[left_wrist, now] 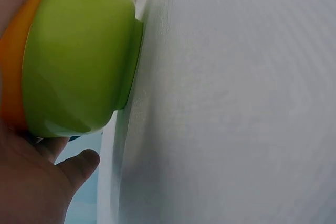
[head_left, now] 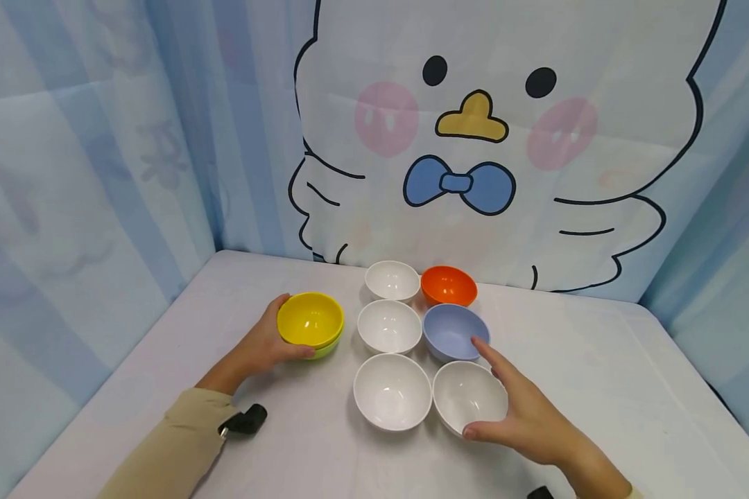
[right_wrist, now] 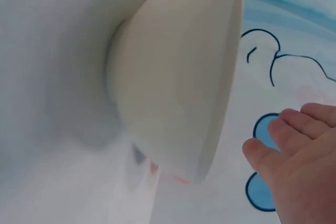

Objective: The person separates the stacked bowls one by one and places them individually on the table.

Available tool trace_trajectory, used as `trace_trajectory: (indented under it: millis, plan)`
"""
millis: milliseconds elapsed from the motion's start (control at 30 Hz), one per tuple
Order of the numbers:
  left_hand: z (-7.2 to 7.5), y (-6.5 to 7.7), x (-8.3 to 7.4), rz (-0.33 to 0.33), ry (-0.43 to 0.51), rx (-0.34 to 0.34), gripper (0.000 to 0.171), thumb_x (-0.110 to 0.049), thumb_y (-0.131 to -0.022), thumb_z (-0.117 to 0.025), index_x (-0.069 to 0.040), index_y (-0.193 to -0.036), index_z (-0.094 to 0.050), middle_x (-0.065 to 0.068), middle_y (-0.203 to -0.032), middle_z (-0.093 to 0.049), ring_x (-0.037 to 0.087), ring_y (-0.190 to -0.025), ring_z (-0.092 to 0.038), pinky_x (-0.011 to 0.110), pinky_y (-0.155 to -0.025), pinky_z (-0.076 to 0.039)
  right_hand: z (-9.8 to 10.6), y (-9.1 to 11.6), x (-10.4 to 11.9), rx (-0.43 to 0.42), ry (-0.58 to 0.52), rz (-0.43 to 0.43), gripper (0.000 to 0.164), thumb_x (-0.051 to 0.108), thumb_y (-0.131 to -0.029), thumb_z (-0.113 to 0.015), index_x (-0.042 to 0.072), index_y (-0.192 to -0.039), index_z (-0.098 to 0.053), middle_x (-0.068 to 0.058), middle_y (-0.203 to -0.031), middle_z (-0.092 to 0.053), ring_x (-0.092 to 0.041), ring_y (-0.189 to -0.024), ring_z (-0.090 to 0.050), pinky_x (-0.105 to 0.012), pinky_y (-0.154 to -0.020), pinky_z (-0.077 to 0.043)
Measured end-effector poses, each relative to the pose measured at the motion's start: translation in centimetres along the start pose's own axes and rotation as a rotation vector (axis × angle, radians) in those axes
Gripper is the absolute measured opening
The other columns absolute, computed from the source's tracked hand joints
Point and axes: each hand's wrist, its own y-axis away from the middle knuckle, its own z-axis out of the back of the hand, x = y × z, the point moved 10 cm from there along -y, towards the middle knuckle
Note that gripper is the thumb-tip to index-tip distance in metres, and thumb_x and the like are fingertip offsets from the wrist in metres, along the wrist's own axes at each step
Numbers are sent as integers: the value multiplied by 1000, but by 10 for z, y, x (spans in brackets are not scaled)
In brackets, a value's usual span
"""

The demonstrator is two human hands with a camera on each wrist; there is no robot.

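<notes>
On the left, my left hand (head_left: 263, 346) grips a yellow bowl (head_left: 311, 320), thumb on the near side and fingers behind. That bowl sits inside a light green bowl (left_wrist: 79, 56), whose foot is at the table surface in the left wrist view. My right hand (head_left: 530, 416) is held with thumb and fingers spread at the right side of the nearest right white bowl (head_left: 467, 395). In the right wrist view a gap shows between the fingers and this bowl. A blue bowl (head_left: 452, 331) lies just beyond, partly behind a fingertip in the head view.
Beyond the blue bowl stands an orange bowl (head_left: 448, 285). A left column holds a near white bowl (head_left: 392, 392), a middle white bowl (head_left: 389, 326) and a far white bowl (head_left: 392, 281). A cartoon-printed curtain (head_left: 474, 235) hangs behind the white table (head_left: 299, 443).
</notes>
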Motion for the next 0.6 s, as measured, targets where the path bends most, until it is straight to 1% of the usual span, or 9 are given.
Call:
trace_trajectory:
  millis: [167, 367, 467, 600]
  plan:
    - [-1, -1, 0, 27, -14, -13, 118, -32, -75, -88, -1, -157, -8, 25, -155, -28, 40, -131, -40, 55, -112, -33, -7, -10, 10, 10, -51, 22, 106, 33, -69, -92, 8, -154, -34, -13, -155, -40, -45, -122, -52, -66, -98, -42]
    - [0, -1, 0, 20, -31, -22, 117, -31, -75, -87, -1, -157, -10, 25, -154, -29, 40, -130, -42, 55, -111, -35, -15, -22, 22, 25, -77, 76, 104, 28, -70, -92, 3, -153, -34, -14, -155, -39, -44, -122, -52, -63, -100, -41]
    - [0, -1, 0, 15, -32, -18, 116, -32, -75, -87, -1, -156, -10, 25, -153, -30, 39, -129, -43, 55, -110, -36, -19, -28, 29, 36, -84, 106, 105, 28, -69, -92, 1, -152, -34, -13, -156, -39, -43, -125, -51, -61, -102, -40]
    - [0, 0, 0, 10, -40, -5, 116, -33, -75, -88, -1, -156, -12, 26, -152, -32, 39, -127, -44, 56, -110, -36, -25, -35, 36, 50, -101, 124, 105, 30, -69, -92, 0, -152, -34, -12, -155, -39, -42, -129, -49, -59, -104, -40]
